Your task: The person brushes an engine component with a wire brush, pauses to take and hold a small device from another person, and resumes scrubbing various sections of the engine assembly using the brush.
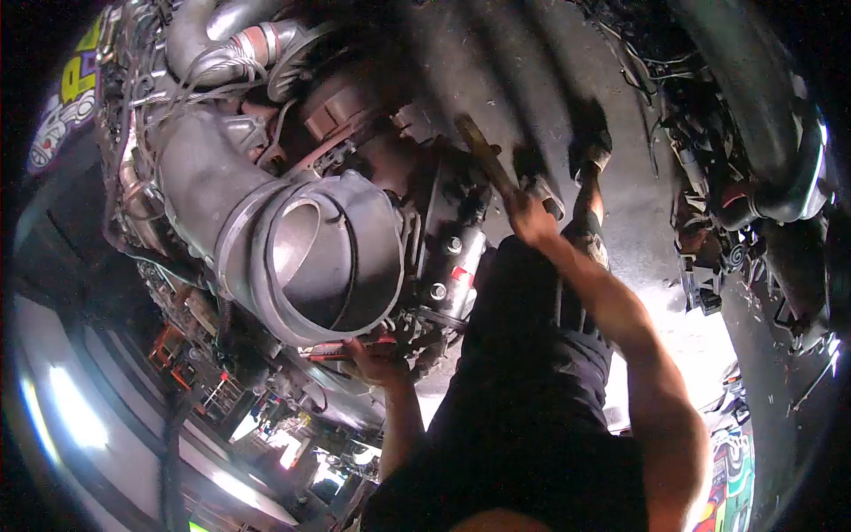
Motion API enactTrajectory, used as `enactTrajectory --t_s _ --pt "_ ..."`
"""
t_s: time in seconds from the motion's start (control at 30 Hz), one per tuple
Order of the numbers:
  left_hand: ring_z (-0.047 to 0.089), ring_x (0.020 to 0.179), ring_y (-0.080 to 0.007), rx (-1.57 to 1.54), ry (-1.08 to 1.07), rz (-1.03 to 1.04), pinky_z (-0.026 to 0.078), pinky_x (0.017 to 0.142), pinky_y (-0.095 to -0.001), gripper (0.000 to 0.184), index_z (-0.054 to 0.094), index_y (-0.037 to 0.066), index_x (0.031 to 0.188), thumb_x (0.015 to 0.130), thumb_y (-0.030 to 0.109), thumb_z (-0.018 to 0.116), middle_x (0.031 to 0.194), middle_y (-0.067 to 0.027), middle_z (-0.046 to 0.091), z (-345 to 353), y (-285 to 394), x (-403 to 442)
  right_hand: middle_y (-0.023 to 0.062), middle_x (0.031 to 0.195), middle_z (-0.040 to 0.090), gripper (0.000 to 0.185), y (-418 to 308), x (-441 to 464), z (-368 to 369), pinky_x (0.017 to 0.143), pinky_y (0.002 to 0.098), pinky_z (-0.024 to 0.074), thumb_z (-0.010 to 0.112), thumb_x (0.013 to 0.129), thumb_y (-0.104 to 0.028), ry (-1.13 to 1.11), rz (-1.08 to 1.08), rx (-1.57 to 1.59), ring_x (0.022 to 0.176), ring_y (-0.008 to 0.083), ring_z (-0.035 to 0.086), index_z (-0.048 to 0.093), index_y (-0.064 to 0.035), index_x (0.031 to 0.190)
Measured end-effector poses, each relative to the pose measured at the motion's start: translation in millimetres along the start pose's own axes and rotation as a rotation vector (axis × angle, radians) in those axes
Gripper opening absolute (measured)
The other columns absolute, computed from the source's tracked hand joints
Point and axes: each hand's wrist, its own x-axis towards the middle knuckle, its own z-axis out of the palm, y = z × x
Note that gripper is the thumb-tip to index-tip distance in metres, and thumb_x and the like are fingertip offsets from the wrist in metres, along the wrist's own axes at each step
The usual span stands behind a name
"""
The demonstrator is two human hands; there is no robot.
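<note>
A long, straight brownish bar (pixel 486 152) is gripped in my right hand (pixel 532 219), which is closed around its lower end. The bar points up and away over the floor; its exact kind is unclear. My left hand (pixel 379 362) is low beside the engine, with fingers curled at a long red tool-like piece (pixel 362 346). Shadow hides part of that piece and where it ends. Just above this hand opens the wide mouth of a large grey metal pipe (pixel 306 257), with a band around its rim.
Right of the pipe is a dark metal cylinder (pixel 459 275) with a red label. Engine hoses and a corrugated pipe (pixel 285 75) fill the upper left. Another engine assembly (pixel 780 168) stands at the right, across the grey floor (pixel 638 204). My shoe (pixel 596 146) rests on that floor.
</note>
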Motion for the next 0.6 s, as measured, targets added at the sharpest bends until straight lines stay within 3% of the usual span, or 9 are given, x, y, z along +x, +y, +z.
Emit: enactTrajectory --t_s 0.03,0.1,0.2,0.27,0.3,0.37,0.5,0.57,0.6 --pt "0.052 0.105 -0.0271 -0.099 0.009 -0.097 0.046 0.087 -0.0397 0.050 0.045 0.006 0.123 0.087 0.038 0.056 0.111 -0.0122 0.054 -2 2 3 0.0239 0.097 0.059 0.044 45 61 31 0.080 0.0409 0.0437 0.038 0.092 -0.036 0.047 -0.367 -0.083 0.095 0.0344 0.056 0.054 -0.0011 0.113" --pt "0.051 0.107 -0.0276 -0.190 0.018 -0.192 0.046 0.087 -0.0414 0.053 0.045 0.006 0.125 0.085 0.038 0.059 0.115 -0.0136 0.053 6 10 0 0.0265 0.100 0.058 0.042 -25 84 -19 0.075 0.0418 0.0474 0.042 0.089 -0.035 -0.210 -0.069 0.169 0.090 0.0365 0.058 0.055 -0.0030 0.113" --pt "0.061 0.070 -0.0225 -0.176 0.162 -0.115 0.053 0.057 -0.0336 0.043 0.045 -0.005 0.105 0.083 0.029 0.059 0.092 -0.0175 0.056 34 18 -1 0.0208 0.094 0.060 0.035 -74 51 -77 0.061 0.0389 0.0491 0.045 0.090 -0.029 -0.053 0.081 0.290 0.075 0.0305 0.061 0.055 -0.0026 0.111" --pt "0.060 0.063 -0.0247 0.049 0.207 0.298 0.052 0.052 -0.0334 0.042 0.044 -0.006 0.103 0.083 0.028 0.059 0.089 -0.0183 0.056 17 -11 7 0.0192 0.094 0.062 0.032 -4 30 -78 0.072 0.0406 0.0479 0.047 0.088 -0.015 0.468 -0.731 -0.385 0.082 0.0313 0.061 0.054 0.0013 0.115" --pt "0.060 0.063 -0.0247 0.042 0.208 0.291 0.052 0.052 -0.0334 0.042 0.044 -0.006 0.103 0.083 0.028 0.059 0.089 -0.0183 0.056 9 -17 9 0.0190 0.095 0.062 0.033 12 8 -88 0.070 0.0389 0.0477 0.045 0.090 -0.015 0.384 -0.563 -0.239 0.080 0.0291 0.061 0.052 0.0010 0.118" --pt "0.060 0.064 -0.0269 0.692 -0.067 0.889 0.052 0.052 -0.0348 0.046 0.044 -0.005 0.110 0.082 0.028 0.060 0.092 -0.0195 0.057 -9 -20 10 0.0144 0.093 0.062 0.031 21 -44 -100 0.070 0.0346 0.0466 0.042 0.094 -0.019 0.192 -0.214 0.102 0.076 0.0214 0.059 0.052 -0.0002 0.115" --pt "0.061 0.067 -0.0272 0.333 0.145 0.480 0.052 0.056 -0.0371 0.047 0.046 -0.003 0.112 0.083 0.032 0.059 0.092 -0.0182 0.057 1 -16 1 0.0102 0.090 0.062 0.032 44 -84 -84 0.072 0.0333 0.0457 0.038 0.097 -0.025 -0.100 0.150 0.137 0.081 0.0145 0.056 0.054 -0.0017 0.112" --pt "0.060 0.073 -0.0242 1.181 0.036 1.190 0.052 0.060 -0.0358 0.044 0.050 -0.001 0.109 0.084 0.034 0.058 0.090 -0.0141 0.058 7 7 4 0.0142 0.088 0.062 0.035 71 -61 -29 0.075 0.0385 0.0448 0.041 0.095 -0.030 -0.070 0.055 0.142 0.082 0.0246 0.059 0.055 -0.0012 0.109" --pt "0.060 0.073 -0.0242 1.180 0.039 1.193 0.052 0.060 -0.0358 0.044 0.050 -0.001 0.109 0.084 0.034 0.058 0.090 -0.0141 0.058 8 7 2 0.0192 0.090 0.061 0.033 60 -34 -8 0.076 0.0410 0.0444 0.042 0.093 -0.027 -0.029 -0.176 -0.048 0.084 0.0328 0.060 0.055 -0.0004 0.109"
